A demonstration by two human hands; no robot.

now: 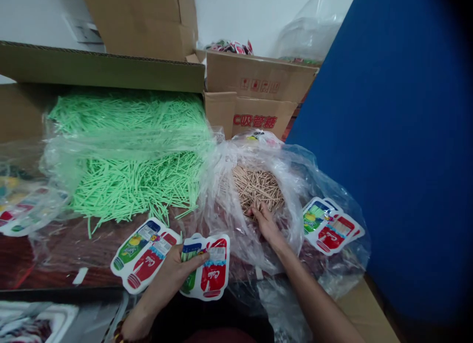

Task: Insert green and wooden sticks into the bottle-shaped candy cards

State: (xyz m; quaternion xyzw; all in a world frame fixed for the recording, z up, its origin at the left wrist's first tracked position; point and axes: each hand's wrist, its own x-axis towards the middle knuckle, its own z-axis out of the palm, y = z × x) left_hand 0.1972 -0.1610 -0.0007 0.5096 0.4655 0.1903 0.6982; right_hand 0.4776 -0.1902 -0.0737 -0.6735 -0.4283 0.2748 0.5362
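Observation:
My left hand point(173, 271) grips a bottle-shaped candy packet point(215, 269) with red Cola and green printing, its thumb across the front. Under and beside that wrist, more such packets point(148, 254) lie on the table. My right hand point(266, 227) reaches into an open clear plastic bag point(223, 195) of thin brown sticks point(258, 185). Its fingers are closed among the sticks at the near edge of the heap, and the fingertips are partly hidden. To the left, a large heap of thin green sticks point(136, 185) spills from clear plastic toward the packets.
Several printed packets point(328, 227) lie on plastic at the right, others point(29, 210) at the far left. Cardboard boxes point(258, 82) stand behind the heaps. A blue panel point(384, 136) borders the right side. A white tray point(66, 318) sits at lower left.

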